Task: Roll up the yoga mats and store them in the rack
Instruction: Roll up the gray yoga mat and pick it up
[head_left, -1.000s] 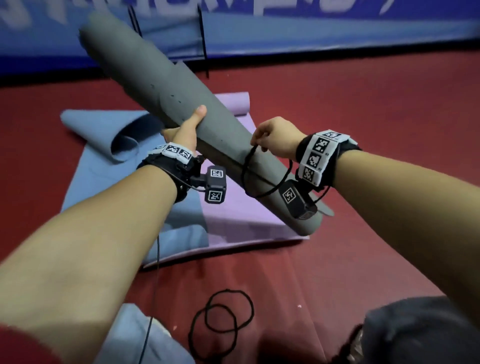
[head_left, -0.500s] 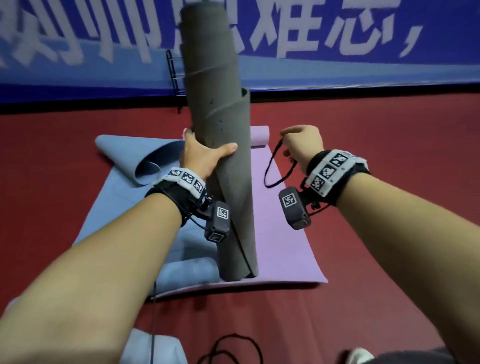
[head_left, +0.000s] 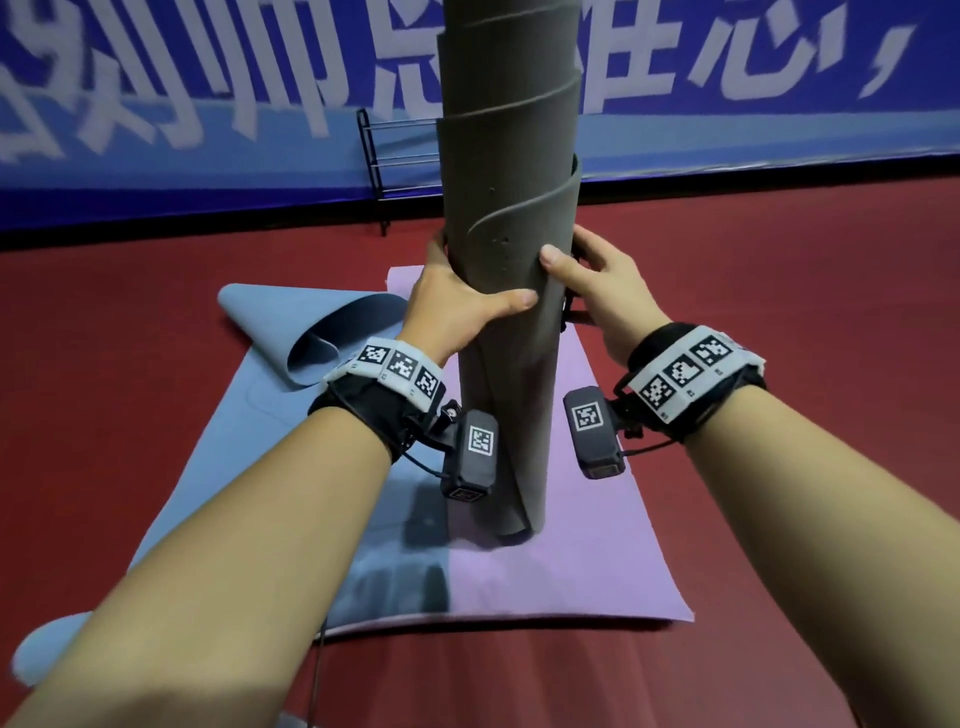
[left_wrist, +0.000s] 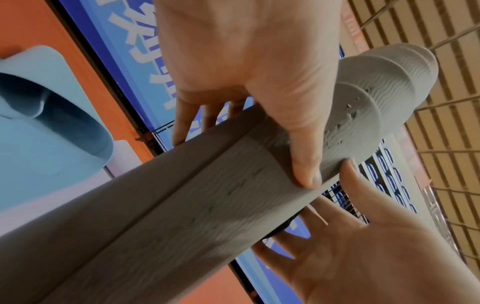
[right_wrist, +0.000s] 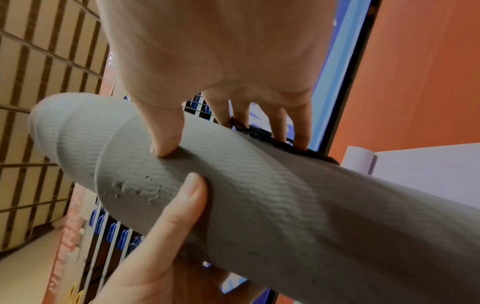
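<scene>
Red floor (head_left: 779, 364), blue banner wall behind, wire rack (head_left: 395, 156) at its foot. Grey rolled mat (head_left: 498, 389) stands upright, lower end on the purple mat (head_left: 597, 545) near the purple mat's front edge; blue mat (head_left: 249, 415) lies to its left. Left hand (head_left: 452, 301) wraps mid-roll; right hand (head_left: 602, 280) fingers curled round it, pinning a black band (right_wrist: 272, 142). Half a second ago the right hand hung clear with the band. Roll looks light, soft, telescoped; grip mid-length, squeeze to stop unwinding.
</scene>
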